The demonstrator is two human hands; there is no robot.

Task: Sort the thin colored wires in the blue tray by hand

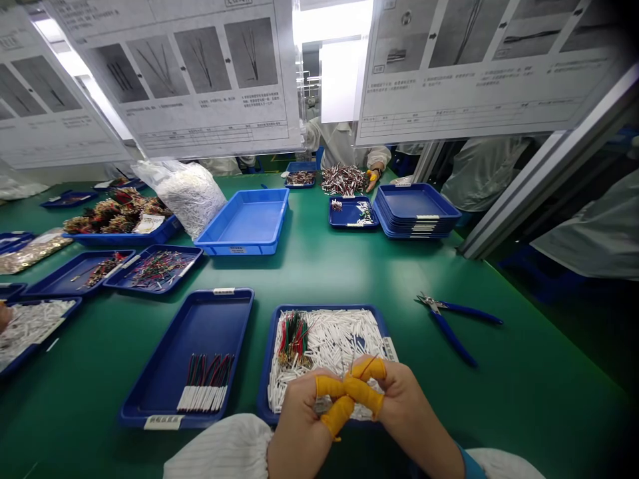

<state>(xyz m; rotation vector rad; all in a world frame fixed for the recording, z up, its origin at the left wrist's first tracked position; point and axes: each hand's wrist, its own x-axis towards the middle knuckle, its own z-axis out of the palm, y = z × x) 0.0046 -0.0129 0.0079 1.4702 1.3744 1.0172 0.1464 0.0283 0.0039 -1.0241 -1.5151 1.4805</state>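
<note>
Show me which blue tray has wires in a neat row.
The blue tray just left of the left hand: its white-ended wires lie side by side. The bunched wires beyond that hand and the jumbled wires farther left lack that order.

The hands [402, 394] partly hide a thin wire [369, 364], its ends unclear.

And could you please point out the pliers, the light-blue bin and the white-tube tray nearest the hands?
Pliers [434, 305]: head view, on the pivot.
Light-blue bin [244, 223]: head view, inner floor.
White-tube tray [329, 307]: head view, far rim.
</note>
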